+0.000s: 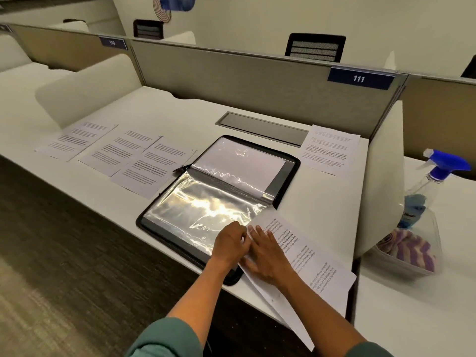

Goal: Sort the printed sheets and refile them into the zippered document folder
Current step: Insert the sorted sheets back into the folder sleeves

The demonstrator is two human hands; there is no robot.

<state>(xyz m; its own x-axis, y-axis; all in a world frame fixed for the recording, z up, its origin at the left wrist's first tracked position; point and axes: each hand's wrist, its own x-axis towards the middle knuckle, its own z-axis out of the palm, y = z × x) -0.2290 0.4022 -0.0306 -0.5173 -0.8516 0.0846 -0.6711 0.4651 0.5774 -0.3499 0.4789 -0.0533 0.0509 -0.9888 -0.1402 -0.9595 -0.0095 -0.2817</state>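
Note:
The black zippered document folder (291, 161) lies open on the desk, with shiny clear plastic sleeves (203, 202) inside. My left hand (229, 244) pinches the near right edge of the front sleeve. My right hand (268, 256) rests flat, fingers spread, on a stack of printed sheets (316, 261) whose left edge meets that sleeve edge. The stack overhangs the desk's front edge. Three printed sheets (121, 150) lie in a row left of the folder. Another printed sheet (329, 150) lies at the back right.
A grey cable hatch (262, 126) sits behind the folder, below the partition (257, 81) marked 111. A white side divider (383, 181) stands to the right. Beyond it are a blue spray bottle (438, 173) and a clear tub (409, 253) with a purple cloth.

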